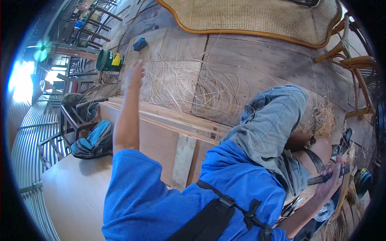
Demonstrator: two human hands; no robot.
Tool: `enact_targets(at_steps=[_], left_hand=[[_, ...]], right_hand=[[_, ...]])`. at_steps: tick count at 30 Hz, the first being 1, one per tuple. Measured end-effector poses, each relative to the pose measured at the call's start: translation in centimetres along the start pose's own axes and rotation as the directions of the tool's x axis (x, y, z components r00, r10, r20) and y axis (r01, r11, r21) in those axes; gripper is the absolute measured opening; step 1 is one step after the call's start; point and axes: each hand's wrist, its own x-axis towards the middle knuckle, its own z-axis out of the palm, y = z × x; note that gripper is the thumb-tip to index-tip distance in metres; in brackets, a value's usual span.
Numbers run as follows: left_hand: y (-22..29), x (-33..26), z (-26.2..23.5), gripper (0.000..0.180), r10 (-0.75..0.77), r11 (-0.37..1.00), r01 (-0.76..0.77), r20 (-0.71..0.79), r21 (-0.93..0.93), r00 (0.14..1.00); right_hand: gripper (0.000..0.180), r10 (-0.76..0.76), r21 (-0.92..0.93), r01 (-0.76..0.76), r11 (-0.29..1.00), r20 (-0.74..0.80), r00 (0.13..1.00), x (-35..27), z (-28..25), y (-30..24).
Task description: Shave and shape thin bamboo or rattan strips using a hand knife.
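Note:
My left arm stretches away to the far left, and my left hand (136, 74) is smeared by motion. Its fingers are too blurred to tell whether they hold anything. It is nearest to a dark green bucket (105, 61) and a small blue object (140, 44) on the floor. Down at the right, beside my bent leg, my right hand (331, 178) is closed around what looks like a knife (318, 180) with a dark handle. A loose tangle of thin rattan strands (209, 90) lies on the wooden floor beyond my legs.
A woven cane panel with a curved wooden frame (249, 20) lies at the top. Wooden chair frames (358, 66) stand at the right, near a pile of shavings (323, 118). Stacked boards (161, 120) and a blue-grey backpack (94, 138) are at the left.

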Motion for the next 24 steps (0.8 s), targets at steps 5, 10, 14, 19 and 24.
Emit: enact_targets(at_steps=[5, 10, 14, 19, 24], left_hand=[[-0.6, 5.8, -9.0, 0.025, 0.061, 0.988, -0.077, -0.120, -0.134, 0.991], [-3.7, 5.4, -5.3, 0.023, 0.043, 0.993, -0.058, -0.148, -0.099, 0.988], [-19.2, 6.1, -5.4, 0.023, -0.106, 0.983, 0.101, 0.027, 0.155, 0.994], [-26.3, -6.2, 8.1, 0.031, -0.248, 0.662, -0.270, 0.545, 0.699, 0.801], [-24.4, -14.8, 14.1, 0.021, -0.141, 0.551, -0.518, 0.684, 0.655, 0.716]], right_hand=[[0.026, 0.053, -0.050, -0.057, 0.997, -0.069, 0.996, 0.4, -1.9, 0.6], [0.026, 0.035, -0.278, -0.129, 0.952, -0.321, 0.947, -0.3, -4.9, -0.1], [0.022, 0.015, -0.344, -0.119, 0.931, -0.290, 0.957, 0.6, -3.8, 0.5], [0.013, -0.060, -0.350, -0.079, 0.933, -0.369, 0.928, -0.6, -5.7, 0.0], [0.012, -0.072, -0.162, -0.005, 0.987, -0.463, 0.884, -0.6, -10.8, 2.7]])
